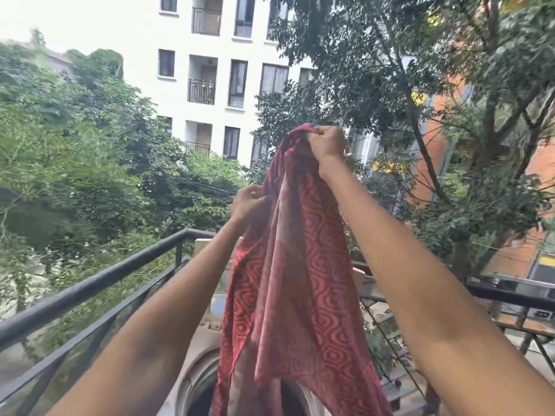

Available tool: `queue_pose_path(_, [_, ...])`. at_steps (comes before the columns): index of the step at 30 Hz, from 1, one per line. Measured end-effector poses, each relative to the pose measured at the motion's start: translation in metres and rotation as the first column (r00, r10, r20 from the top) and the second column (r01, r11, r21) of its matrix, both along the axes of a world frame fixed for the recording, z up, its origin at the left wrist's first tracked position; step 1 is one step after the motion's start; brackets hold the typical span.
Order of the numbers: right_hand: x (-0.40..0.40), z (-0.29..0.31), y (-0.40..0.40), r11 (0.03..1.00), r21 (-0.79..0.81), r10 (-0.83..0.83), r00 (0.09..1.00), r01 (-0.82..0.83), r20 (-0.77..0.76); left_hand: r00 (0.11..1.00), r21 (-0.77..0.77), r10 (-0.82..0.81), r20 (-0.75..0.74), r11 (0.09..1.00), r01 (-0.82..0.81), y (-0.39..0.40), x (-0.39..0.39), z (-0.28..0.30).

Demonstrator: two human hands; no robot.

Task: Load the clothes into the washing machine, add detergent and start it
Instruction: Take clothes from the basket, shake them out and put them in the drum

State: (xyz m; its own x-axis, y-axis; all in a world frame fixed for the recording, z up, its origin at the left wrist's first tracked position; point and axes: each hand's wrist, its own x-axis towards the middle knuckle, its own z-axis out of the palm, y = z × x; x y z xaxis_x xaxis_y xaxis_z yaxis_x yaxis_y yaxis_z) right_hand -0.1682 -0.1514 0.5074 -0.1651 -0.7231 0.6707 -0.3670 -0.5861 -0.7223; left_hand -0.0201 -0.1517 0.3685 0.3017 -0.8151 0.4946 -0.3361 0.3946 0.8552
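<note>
A red patterned cloth (300, 280) hangs high in front of me, held up by both hands. My right hand (326, 144) grips its top edge at the highest point. Lower and to the left, my left hand (250, 202) pinches another part of the edge. The cloth drapes down over the round opening of a top-loading washing machine (198, 382) at the bottom of the view; its lower end hides most of the drum.
A black metal balcony railing (99, 283) runs along the left and continues on the right (507, 295). Beyond it are trees, a white apartment block (210, 70) and an orange brick building (525, 250).
</note>
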Motion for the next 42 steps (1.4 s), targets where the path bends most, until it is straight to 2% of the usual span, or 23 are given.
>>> queue_pose_path(4, [0.006, -0.012, -0.02, 0.996, 0.059, -0.056, 0.996, 0.06, -0.073, 0.988, 0.105, -0.151, 0.028, 0.983, 0.147, 0.005, 0.015, 0.012])
queue_pose_path(7, [0.003, -0.043, -0.039, 0.983, 0.176, -0.043, 0.997, 0.054, -0.064, 0.947, 0.109, -0.312, -0.073, 0.942, 0.319, 0.017, 0.016, 0.023])
queue_pose_path(10, [0.006, -0.068, -0.044, 0.975, 0.214, -0.04, 0.995, 0.059, -0.089, 0.906, 0.152, -0.419, 0.06, 0.901, 0.407, 0.02, 0.001, 0.024])
queue_pose_path(11, [0.005, -0.072, -0.04, 0.976, 0.212, -0.021, 0.992, 0.048, -0.128, 0.919, 0.137, -0.38, 0.104, 0.921, 0.365, 0.016, -0.005, 0.02])
queue_pose_path(13, [-0.001, -0.075, -0.034, 0.974, 0.224, 0.099, 0.967, -0.045, -0.236, 0.98, 0.068, -0.149, 0.13, 0.988, 0.141, 0.001, -0.016, 0.01])
queue_pose_path(15, [-0.019, -0.077, -0.029, 0.95, 0.266, 0.255, 0.894, -0.161, -0.37, 0.992, 0.07, 0.031, 0.119, 0.997, -0.04, -0.007, -0.026, 0.003])
queue_pose_path(17, [-0.043, -0.087, -0.023, 0.906, 0.365, 0.372, 0.817, -0.216, -0.441, 0.99, 0.121, 0.111, 0.086, 0.985, -0.121, -0.011, -0.028, -0.002])
queue_pose_path(19, [-0.066, -0.112, -0.016, 0.862, 0.479, 0.434, 0.728, -0.164, -0.532, 0.995, 0.131, 0.102, 0.005, 0.986, -0.102, -0.016, -0.027, -0.005])
queue_pose_path(21, [-0.081, -0.149, -0.01, 0.843, 0.538, 0.426, 0.602, 0.008, -0.675, 0.992, 0.131, 0.089, -0.093, 0.988, -0.076, -0.024, -0.023, -0.009])
queue_pose_path(22, [-0.085, -0.169, -0.007, 0.825, 0.56, 0.426, 0.57, 0.072, -0.702, 0.988, 0.136, 0.091, -0.127, 0.988, -0.073, -0.026, -0.022, -0.01])
queue_pose_path(23, [-0.086, -0.186, -0.004, 0.802, 0.588, 0.434, 0.577, 0.102, -0.692, 0.984, 0.141, 0.098, -0.146, 0.987, -0.077, -0.026, -0.022, -0.01])
queue_pose_path(25, [-0.083, -0.204, 0.002, 0.777, 0.622, 0.423, 0.649, 0.098, -0.632, 0.984, 0.152, 0.138, -0.111, 0.981, -0.12, -0.02, -0.021, -0.01])
queue_pose_path(28, [-0.076, -0.189, 0.001, 0.796, 0.604, 0.358, 0.784, 0.028, -0.507, 0.97, 0.158, 0.223, -0.098, 0.966, -0.206, -0.014, -0.011, -0.013])
queue_pose_path(30, [-0.069, -0.163, -0.01, 0.86, 0.51, 0.242, 0.875, 0.007, -0.419, 0.956, 0.188, 0.272, -0.11, 0.95, -0.249, -0.015, 0.0, -0.015])
queue_pose_path(32, [-0.058, -0.131, -0.023, 0.927, 0.376, 0.125, 0.928, 0.017, -0.351, 0.951, 0.189, 0.299, -0.075, 0.941, -0.28, -0.018, 0.011, -0.017])
queue_pose_path(35, [-0.025, -0.078, -0.028, 0.954, 0.273, 0.157, 0.983, -0.126, -0.098, 0.955, 0.14, 0.295, -0.011, 0.946, -0.291, -0.014, 0.017, -0.016])
queue_pose_path(38, [0.016, -0.02, -0.006, 0.927, 0.136, 0.321, 0.928, -0.349, 0.189, 0.972, 0.047, 0.233, -0.033, 0.972, -0.231, -0.012, 0.014, -0.009])
queue_pose_path(40, [0.037, 0.01, 0.005, 0.885, 0.053, 0.429, 0.854, -0.462, 0.294, 0.98, 0.014, 0.179, -0.088, 0.984, -0.179, -0.014, 0.017, 0.0])
queue_pose_path(42, [0.047, 0.026, 0.014, 0.862, 0.013, 0.469, 0.809, -0.506, 0.353, 0.979, 0.014, 0.145, -0.144, 0.989, -0.144, -0.014, 0.023, 0.013])
